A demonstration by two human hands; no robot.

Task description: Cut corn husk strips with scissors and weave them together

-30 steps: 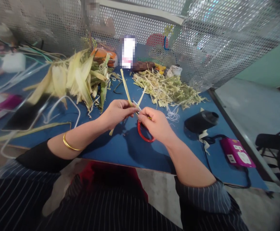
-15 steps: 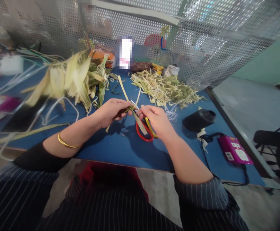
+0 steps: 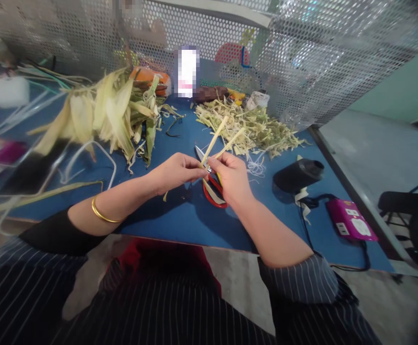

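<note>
Corn husk strips (image 3: 216,139) rise between my two hands above the middle of the table, their pale ends pointing up and right. My left hand (image 3: 182,171) pinches them from the left, thumb and fingertips closed. My right hand (image 3: 230,175) pinches the same strips from the right, its fingertips almost touching the left ones. One strip end hangs down below the fingers. Under the hands lies a pair of scissors (image 3: 214,201) with red and yellow handles, partly hidden by the right hand. Its blades point away from me.
A bundle of corn husks (image 3: 97,112) lies at left. A pile of shredded husk (image 3: 245,127) and white thread (image 3: 256,166) lie at the back right. A black cylinder (image 3: 298,175) and a purple power strip (image 3: 351,220) stand at right. A mesh screen (image 3: 212,28) bounds the back.
The strips' upper ends have swung from upper left to upper right. Both hands have come closer together, and the right hand now covers more of the yellow scissor handle.
</note>
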